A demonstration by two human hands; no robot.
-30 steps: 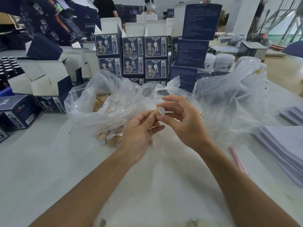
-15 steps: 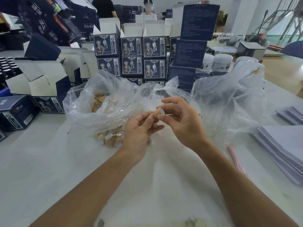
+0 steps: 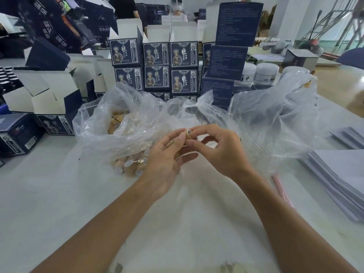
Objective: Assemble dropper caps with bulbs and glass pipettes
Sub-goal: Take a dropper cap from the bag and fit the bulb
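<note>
A small tan dropper cap [image 3: 189, 133] with a white inside is held up between both hands over the table's middle. My left hand [image 3: 167, 162] pinches it with thumb and forefinger from the left. My right hand [image 3: 222, 150] pinches it from the right, its other fingers curled. A clear plastic bag [image 3: 102, 133] behind my left hand holds several more tan caps [image 3: 132, 165]. I cannot make out a glass pipette or a bulb in my fingers.
A second crumpled clear bag [image 3: 275, 119] lies to the right. Stacked dark-blue printed boxes [image 3: 157, 67] and open cartons [image 3: 49, 95] stand behind. White jars [image 3: 264, 72] sit at the back right, paper stacks [image 3: 342, 178] and a pink stick [image 3: 280, 189] at the right.
The hands with the cap shifted slightly left and lower in view. My right fingers have closed further round the cap; the thin rod seen beside it half a second ago no longer shows.
</note>
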